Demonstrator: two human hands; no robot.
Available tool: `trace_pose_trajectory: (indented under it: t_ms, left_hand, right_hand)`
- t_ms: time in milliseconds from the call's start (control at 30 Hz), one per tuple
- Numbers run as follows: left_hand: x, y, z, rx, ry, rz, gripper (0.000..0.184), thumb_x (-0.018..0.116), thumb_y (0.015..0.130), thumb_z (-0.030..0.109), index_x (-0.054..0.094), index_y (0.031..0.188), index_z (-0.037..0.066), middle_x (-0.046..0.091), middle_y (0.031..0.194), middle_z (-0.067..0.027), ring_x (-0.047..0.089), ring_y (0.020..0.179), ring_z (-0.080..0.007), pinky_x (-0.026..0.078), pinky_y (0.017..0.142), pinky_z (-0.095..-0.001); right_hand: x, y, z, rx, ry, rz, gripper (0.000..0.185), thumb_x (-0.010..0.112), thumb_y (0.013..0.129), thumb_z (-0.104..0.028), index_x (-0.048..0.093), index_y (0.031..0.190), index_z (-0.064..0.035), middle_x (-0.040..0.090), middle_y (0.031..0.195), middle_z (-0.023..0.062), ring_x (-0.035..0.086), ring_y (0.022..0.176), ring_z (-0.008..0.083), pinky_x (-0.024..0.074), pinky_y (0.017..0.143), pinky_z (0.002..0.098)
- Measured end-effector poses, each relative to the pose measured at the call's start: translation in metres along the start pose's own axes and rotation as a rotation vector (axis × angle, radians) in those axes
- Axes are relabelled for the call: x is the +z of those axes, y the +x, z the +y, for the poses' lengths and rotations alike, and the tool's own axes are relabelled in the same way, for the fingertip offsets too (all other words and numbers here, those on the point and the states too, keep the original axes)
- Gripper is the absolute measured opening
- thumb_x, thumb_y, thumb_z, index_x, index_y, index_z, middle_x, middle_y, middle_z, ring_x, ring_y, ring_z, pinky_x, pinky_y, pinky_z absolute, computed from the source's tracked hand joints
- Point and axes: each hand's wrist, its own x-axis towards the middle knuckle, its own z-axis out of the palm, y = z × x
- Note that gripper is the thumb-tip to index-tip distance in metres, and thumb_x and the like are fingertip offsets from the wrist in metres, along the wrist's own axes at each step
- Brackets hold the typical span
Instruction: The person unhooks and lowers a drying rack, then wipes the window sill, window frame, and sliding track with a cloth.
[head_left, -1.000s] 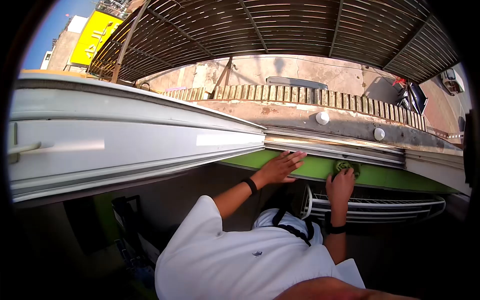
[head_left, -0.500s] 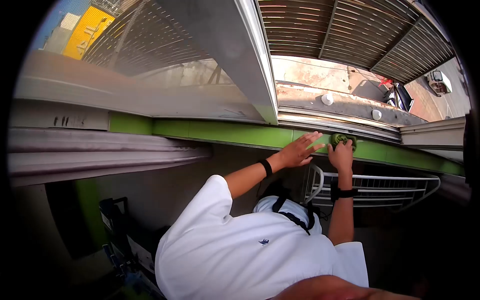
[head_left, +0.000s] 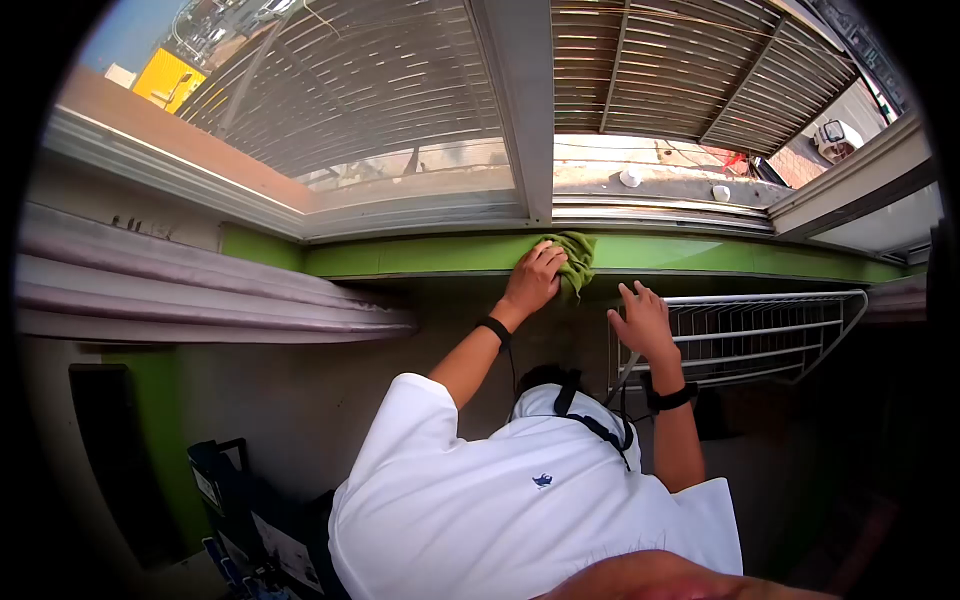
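Window frame, pale, with glazed pane at left. Slatted screen outside, in daylight. Yellow panel beyond, upper left. Curtain, greyish-mauve, folded, at left. Wire rack, white, at right. Lower wall, shaded.

Cloth olive green; sill lime green; shirt white, emblem blue; 2 wristbands black; rack white.

Green window sill spans roughly 9 to 3 o'clock across the view. Bunched green cloth on it toward 2 o'clock, tip hanging over sill's near edge.
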Motion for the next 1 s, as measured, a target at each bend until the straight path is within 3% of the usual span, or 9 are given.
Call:
trace_pose_trajectory:
  t_ms: [67, 200, 267, 367, 567, 633, 767, 867, 1000]
  left_hand:
    - [-0.01, -0.013, -0.014, -0.074, 0.086, 0.028, 0.039, 0.066, 0.077, 0.003, 0.064, 0.116, 0.006, 0.062, 0.125, -0.0095, 0.052, 0.125, -0.0324, 0.046, 0.102, -0.0444]
    - [-0.048, -0.051, -0.054, -0.266, 0.317, 0.061, 0.038, 0.062, 0.081, 0.009, 0.064, 0.119, 0.004, 0.061, 0.128, -0.0108, 0.052, 0.124, -0.0325, 0.047, 0.101, -0.0451]
    - [-0.069, -0.07, -0.07, -0.403, 0.409, 0.04, 0.038, 0.061, 0.085, 0.013, 0.063, 0.123, 0.005, 0.059, 0.129, -0.0108, 0.051, 0.123, -0.0312, 0.048, 0.098, -0.0466]
    - [-0.07, -0.087, -0.092, -0.428, 0.439, -0.021, 0.044, 0.06, 0.088, 0.016, 0.056, 0.13, 0.002, 0.053, 0.135, -0.0159, 0.044, 0.129, -0.0356, 0.043, 0.104, -0.0475]
    - [-0.037, -0.063, -0.058, -0.546, 0.569, -0.128, 0.057, 0.06, 0.09, 0.019, 0.045, 0.14, -0.002, 0.043, 0.145, -0.0179, 0.038, 0.133, -0.0422, 0.041, 0.107, -0.0492]
    - [-0.028, -0.051, -0.039, -0.515, 0.516, -0.18, 0.058, 0.059, 0.09, 0.018, 0.044, 0.142, -0.002, 0.04, 0.149, -0.0175, 0.036, 0.135, -0.0421, 0.04, 0.109, -0.0489]
    - [-0.006, -0.04, -0.029, -0.372, 0.441, -0.15, 0.056, 0.058, 0.09, 0.019, 0.044, 0.139, -0.004, 0.043, 0.146, -0.0194, 0.037, 0.134, -0.0432, 0.039, 0.108, -0.0496]
    - [-0.018, -0.049, -0.027, -0.348, 0.374, -0.125, 0.049, 0.055, 0.093, 0.017, 0.048, 0.139, 0.001, 0.044, 0.147, -0.0132, 0.038, 0.137, -0.0372, 0.039, 0.109, -0.0473]
    - [-0.041, -0.068, -0.05, -0.259, 0.33, -0.06, 0.044, 0.056, 0.094, 0.023, 0.053, 0.136, 0.008, 0.05, 0.145, -0.0064, 0.041, 0.135, -0.0307, 0.04, 0.104, -0.0469]
  right_hand:
    - [0.012, -0.028, 0.017, 0.076, -0.149, 0.134, 0.061, 0.068, 0.085, -0.032, 0.051, 0.139, -0.0087, 0.031, 0.155, 0.0185, 0.026, 0.146, 0.0351, 0.0231, 0.109, 0.0697]
    - [0.029, -0.063, 0.026, -0.008, -0.152, 0.346, 0.061, 0.07, 0.081, -0.02, 0.051, 0.137, -0.0066, 0.022, 0.16, 0.0161, 0.033, 0.143, 0.0355, 0.0356, 0.108, 0.0595]
    - [0.049, -0.065, 0.035, -0.023, 0.206, 0.359, 0.061, 0.066, 0.081, -0.009, 0.049, 0.139, -0.0041, 0.019, 0.161, 0.0167, 0.044, 0.135, 0.0374, 0.048, 0.099, 0.0471]
    - [0.079, -0.061, 0.038, -0.036, 0.128, 0.543, 0.062, 0.059, 0.081, 0.001, 0.046, 0.142, -0.0025, 0.017, 0.161, 0.0172, 0.051, 0.126, 0.0389, 0.0528, 0.091, 0.0407]
    - [0.083, -0.062, 0.022, 0.04, 0.15, 0.503, 0.077, 0.051, 0.08, 0.008, 0.032, 0.153, -0.0082, 0.012, 0.163, 0.0155, 0.053, 0.123, 0.0405, 0.0543, 0.086, 0.0434]
    - [0.073, -0.063, 0.016, 0.078, 0.119, 0.482, 0.078, 0.054, 0.077, 0.01, 0.035, 0.151, -0.0084, 0.015, 0.163, 0.0111, 0.057, 0.114, 0.0372, 0.0556, 0.081, 0.0433]
    - [0.075, -0.06, 0.025, 0.086, 0.044, 0.509, 0.081, 0.054, 0.077, 0.012, 0.034, 0.152, -0.0113, 0.014, 0.164, 0.0085, 0.058, 0.112, 0.0364, 0.0559, 0.077, 0.0428]
    - [0.07, -0.059, 0.025, 0.195, -0.004, 0.423, 0.082, 0.052, 0.077, 0.013, 0.033, 0.153, -0.0121, 0.014, 0.164, 0.0058, 0.06, 0.111, 0.0354, 0.055, 0.068, 0.042]
    - [0.074, -0.056, 0.016, 0.193, -0.015, 0.5, 0.084, 0.054, 0.073, 0.011, 0.037, 0.152, -0.0126, 0.015, 0.165, 0.0037, 0.063, 0.106, 0.036, 0.0551, 0.07, 0.0421]
